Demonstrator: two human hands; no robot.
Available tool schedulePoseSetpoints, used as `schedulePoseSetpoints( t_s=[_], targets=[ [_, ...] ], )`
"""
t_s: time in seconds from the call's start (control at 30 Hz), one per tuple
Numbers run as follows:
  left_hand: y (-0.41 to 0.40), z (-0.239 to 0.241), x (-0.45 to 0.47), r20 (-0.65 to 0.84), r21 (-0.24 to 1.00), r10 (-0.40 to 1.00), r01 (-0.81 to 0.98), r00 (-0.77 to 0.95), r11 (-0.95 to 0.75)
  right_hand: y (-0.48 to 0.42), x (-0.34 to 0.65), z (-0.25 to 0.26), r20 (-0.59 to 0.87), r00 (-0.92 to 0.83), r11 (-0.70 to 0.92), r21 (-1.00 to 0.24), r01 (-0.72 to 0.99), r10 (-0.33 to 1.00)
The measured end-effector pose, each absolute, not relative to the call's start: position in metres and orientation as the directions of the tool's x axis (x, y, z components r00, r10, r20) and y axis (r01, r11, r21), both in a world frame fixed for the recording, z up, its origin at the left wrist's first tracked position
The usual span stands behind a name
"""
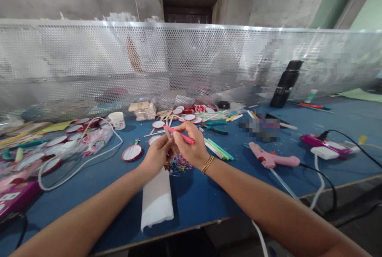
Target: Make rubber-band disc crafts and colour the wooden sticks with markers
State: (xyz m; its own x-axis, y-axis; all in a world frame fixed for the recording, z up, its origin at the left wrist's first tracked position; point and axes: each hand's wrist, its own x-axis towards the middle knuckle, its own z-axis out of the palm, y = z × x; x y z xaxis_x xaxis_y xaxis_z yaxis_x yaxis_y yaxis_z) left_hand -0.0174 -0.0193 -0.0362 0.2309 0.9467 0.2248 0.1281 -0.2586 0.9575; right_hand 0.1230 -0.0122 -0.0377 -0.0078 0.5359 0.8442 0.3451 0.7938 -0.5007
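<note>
My right hand (192, 143) is closed round a red marker pen (188, 139), its tip end pointing up and left. My left hand (156, 155) pinches a thin wooden craft stick (166, 130), whose upper end meets the pen's tip end. Most of the stick is hidden by my fingers. Just beneath my hands lies a heap of colourful loops (182, 164), perhaps rubber bands. A folded white cloth or paper (157, 205) lies below my left hand. To the left of that hand is a round white disc with a red rim (131, 152).
A pink glue gun (273, 158) and a purple power strip (326, 145) with cables occupy the right. Green and white sticks (219, 149), teal-handled pliers (216, 130), a paper cup (117, 121) and a black bottle (285, 86) stand or lie beyond. Perforated metal screen (197, 58) behind.
</note>
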Motion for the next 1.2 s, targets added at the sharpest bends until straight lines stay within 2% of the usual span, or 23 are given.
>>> schedulePoseSetpoints(
  t_s=[0.5, 0.7, 0.87, 1.2],
  targets=[
    [-0.0171, -0.0391, -0.0204, 0.223, 0.953, 0.943, 0.150, 0.247, -0.264, -0.0102, 0.1243, -0.0388, 0.833, 0.024, 0.781, -0.529, 0.333, 0.553],
    [-0.0165, -0.0398, -0.0206, 0.226, 0.954, 0.939, 0.139, 0.259, -0.267, -0.0105, 0.1236, -0.0380, 0.849, -0.008, 0.804, -0.498, 0.326, 0.529],
    [-0.0176, -0.0377, -0.0200, 0.214, 0.959, 0.940, 0.124, 0.264, -0.253, -0.0087, 0.1262, -0.0371, 0.833, 0.037, 0.779, -0.531, 0.334, 0.552],
    [-0.0194, -0.0356, -0.0191, 0.230, 0.955, 0.935, 0.123, 0.270, -0.271, -0.0090, 0.1248, -0.0346, 0.851, -0.009, 0.802, -0.491, 0.341, 0.525]
  ],
)
